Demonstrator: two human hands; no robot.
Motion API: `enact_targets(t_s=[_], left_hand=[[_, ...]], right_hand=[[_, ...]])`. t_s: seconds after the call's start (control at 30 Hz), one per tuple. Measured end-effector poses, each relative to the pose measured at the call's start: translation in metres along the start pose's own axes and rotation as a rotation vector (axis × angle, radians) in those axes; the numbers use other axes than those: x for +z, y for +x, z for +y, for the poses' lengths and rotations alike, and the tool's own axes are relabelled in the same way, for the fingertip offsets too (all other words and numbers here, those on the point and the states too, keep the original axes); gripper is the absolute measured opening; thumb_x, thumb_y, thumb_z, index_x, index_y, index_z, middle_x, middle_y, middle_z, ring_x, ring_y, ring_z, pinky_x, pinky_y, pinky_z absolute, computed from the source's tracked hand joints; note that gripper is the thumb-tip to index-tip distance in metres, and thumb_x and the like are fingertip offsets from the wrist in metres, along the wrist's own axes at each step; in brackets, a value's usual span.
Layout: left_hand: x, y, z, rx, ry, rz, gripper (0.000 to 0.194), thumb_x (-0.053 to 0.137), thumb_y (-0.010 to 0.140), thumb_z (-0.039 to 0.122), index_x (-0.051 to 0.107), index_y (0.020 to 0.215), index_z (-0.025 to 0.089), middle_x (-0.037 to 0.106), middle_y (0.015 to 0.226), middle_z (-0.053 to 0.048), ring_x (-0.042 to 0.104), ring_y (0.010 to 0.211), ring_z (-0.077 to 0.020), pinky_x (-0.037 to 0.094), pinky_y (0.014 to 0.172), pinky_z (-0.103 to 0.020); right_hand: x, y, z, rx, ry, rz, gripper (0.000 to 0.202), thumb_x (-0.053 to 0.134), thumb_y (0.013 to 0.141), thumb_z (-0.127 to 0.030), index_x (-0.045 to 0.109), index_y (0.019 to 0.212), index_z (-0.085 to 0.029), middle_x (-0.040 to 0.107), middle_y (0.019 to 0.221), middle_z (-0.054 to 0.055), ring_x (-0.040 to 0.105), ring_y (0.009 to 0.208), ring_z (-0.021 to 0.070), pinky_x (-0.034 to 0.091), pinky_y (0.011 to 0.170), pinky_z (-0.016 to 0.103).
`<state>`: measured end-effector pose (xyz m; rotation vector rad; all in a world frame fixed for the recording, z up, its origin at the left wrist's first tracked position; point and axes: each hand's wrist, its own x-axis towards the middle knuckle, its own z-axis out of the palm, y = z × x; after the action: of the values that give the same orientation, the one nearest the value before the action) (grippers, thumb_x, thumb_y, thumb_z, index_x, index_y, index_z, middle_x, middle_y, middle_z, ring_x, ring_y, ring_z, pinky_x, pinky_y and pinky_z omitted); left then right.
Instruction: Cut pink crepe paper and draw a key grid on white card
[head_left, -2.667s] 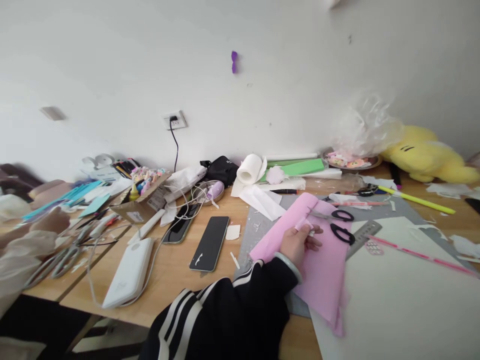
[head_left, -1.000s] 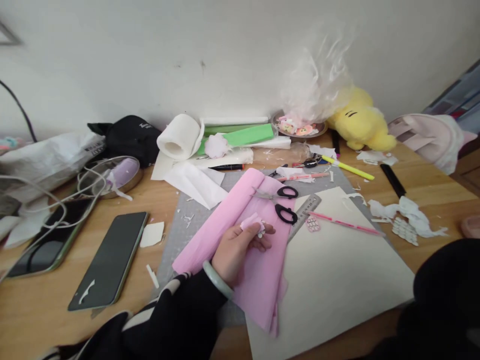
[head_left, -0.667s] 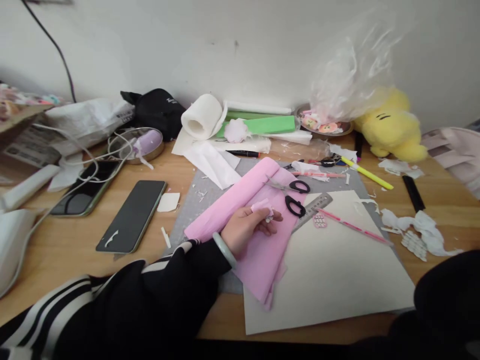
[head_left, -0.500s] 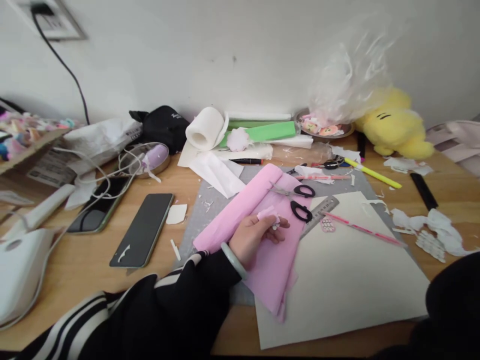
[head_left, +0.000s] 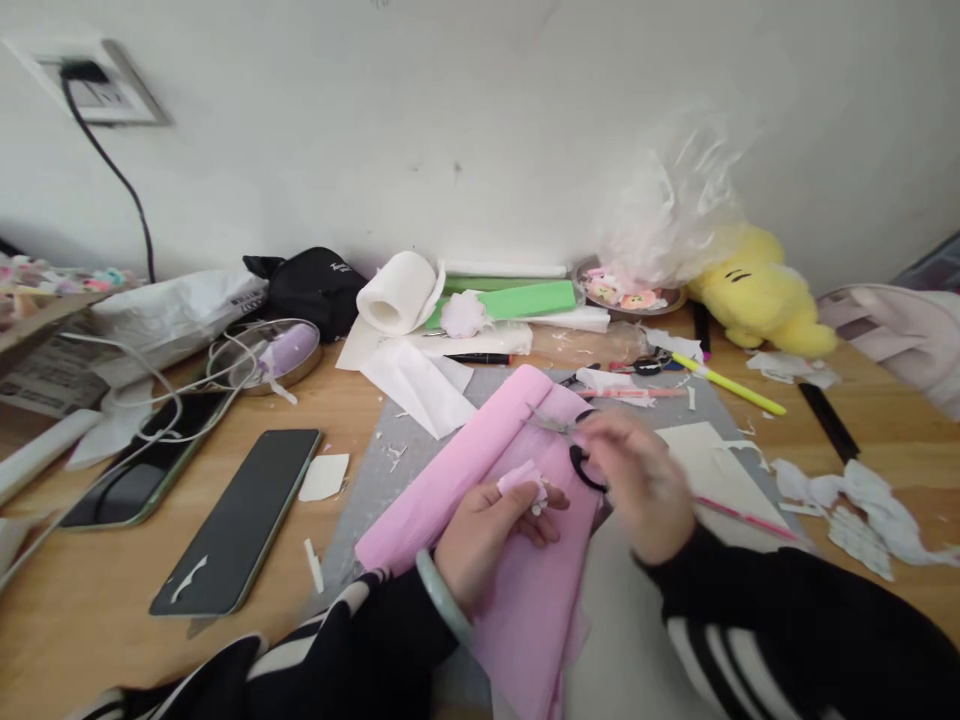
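My left hand (head_left: 499, 515) is closed, pinching a small folded piece of pale pink paper (head_left: 523, 480) between thumb and fingers. A bit of white shows at the paper's lower edge. My right hand (head_left: 637, 470) is blurred, its fingertips at the upper black loop of the scissors (head_left: 559, 425); whether they grip it I cannot tell. The scissors lie with blades pointing left on a sheet of pink crepe paper (head_left: 525, 610). Its rolled part (head_left: 450, 470) slants across the grey mat (head_left: 375, 470) beyond my left hand.
A white card (head_left: 622, 610) lies under my right forearm. At the left are a phone (head_left: 240, 520), a second phone (head_left: 150, 465) and white cables. Along the wall stand a tissue roll (head_left: 397, 290), green paper (head_left: 525, 298) and a yellow plush toy (head_left: 757, 295). Paper scraps (head_left: 862, 490) lie right.
My right hand has come in from the right to the scissors' handle, covering the ruler. My left hand still pinches the pink paper. The view has tilted up slightly.
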<state>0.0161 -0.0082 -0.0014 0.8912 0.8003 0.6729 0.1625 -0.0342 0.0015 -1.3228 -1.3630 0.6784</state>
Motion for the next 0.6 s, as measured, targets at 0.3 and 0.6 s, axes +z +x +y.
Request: enact_targets(t_s=[0.3, 0.6], left_hand=[[-0.003, 0.003, 0.000, -0.025, -0.028, -0.053, 0.027, 0.056, 0.074, 0.036, 0.064, 0.064, 0.012, 0.060, 0.054, -0.004, 0.055, 0.053, -0.0154, 0.041, 0.057, -0.026], [-0.001, -0.001, 0.003, -0.057, 0.099, -0.109, 0.030, 0.057, 0.073, 0.041, 0.065, 0.065, 0.013, 0.060, 0.056, -0.004, 0.054, 0.057, -0.0159, 0.041, 0.059, -0.026]], right_hand=[[0.011, -0.002, 0.007, 0.295, 0.217, -0.209, 0.017, 0.049, 0.078, -0.027, 0.055, 0.090, -0.017, 0.059, 0.077, 0.004, 0.055, 0.060, 0.0111, 0.047, 0.055, 0.024], [0.010, 0.000, 0.013, 0.426, 0.311, -0.231, 0.011, 0.060, 0.069, -0.026, 0.054, 0.072, -0.016, 0.048, 0.055, -0.003, 0.045, 0.047, 0.0072, 0.038, 0.044, 0.020]])
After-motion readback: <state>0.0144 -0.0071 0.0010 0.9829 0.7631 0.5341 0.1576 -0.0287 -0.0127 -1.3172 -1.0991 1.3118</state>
